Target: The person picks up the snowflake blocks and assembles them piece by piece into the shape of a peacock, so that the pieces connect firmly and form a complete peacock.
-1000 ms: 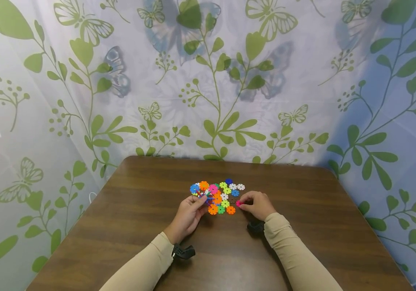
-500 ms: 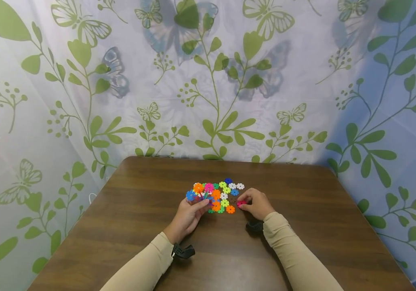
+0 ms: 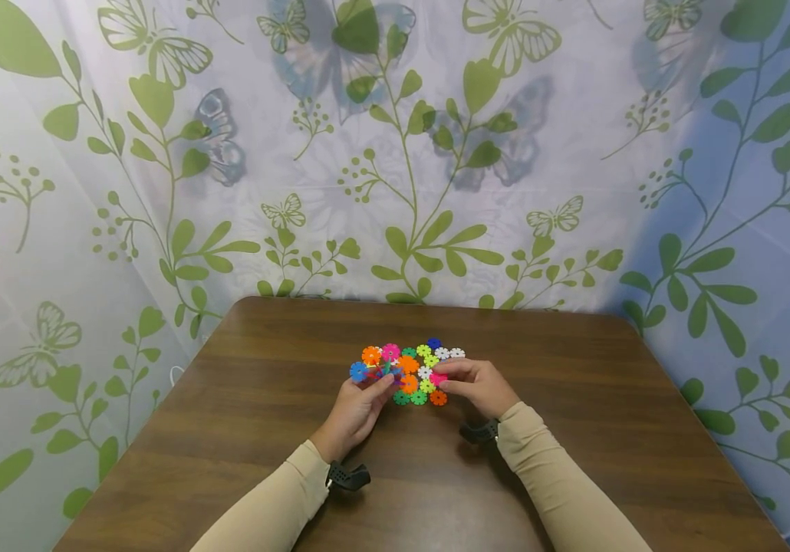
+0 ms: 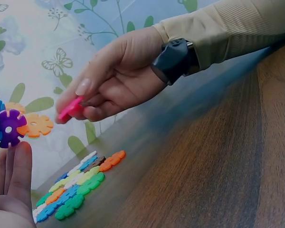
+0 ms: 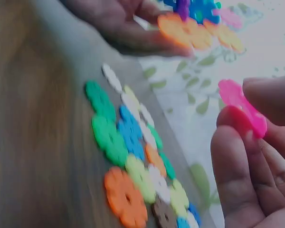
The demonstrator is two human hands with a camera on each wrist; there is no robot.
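My left hand (image 3: 357,414) holds a cluster of interlocked, notched plastic flower discs, with a blue disc (image 3: 358,372) at its left side. In the left wrist view a purple disc (image 4: 9,128) of that cluster faces the camera. My right hand (image 3: 486,389) pinches a single pink flower disc (image 5: 242,107) between thumb and fingers, a short way right of the cluster. Both wrist views show this pink disc raised above the table, apart from the cluster. Beneath the hands lie loose discs, among them an orange disc (image 5: 126,197) and a green disc (image 5: 109,139).
The loose discs lie flat and close together on a brown wooden table (image 3: 395,491); a white disc (image 3: 457,353) and a dark blue disc (image 3: 434,343) sit toward the back. Black camera mounts (image 3: 349,477) are strapped to the wrists. A leaf-printed curtain (image 3: 340,169) hangs behind the table.
The right hand has lifted the pink disc and brought it left, toward the cluster. The left hand has tilted the cluster, its blue disc shifting left and slightly down.
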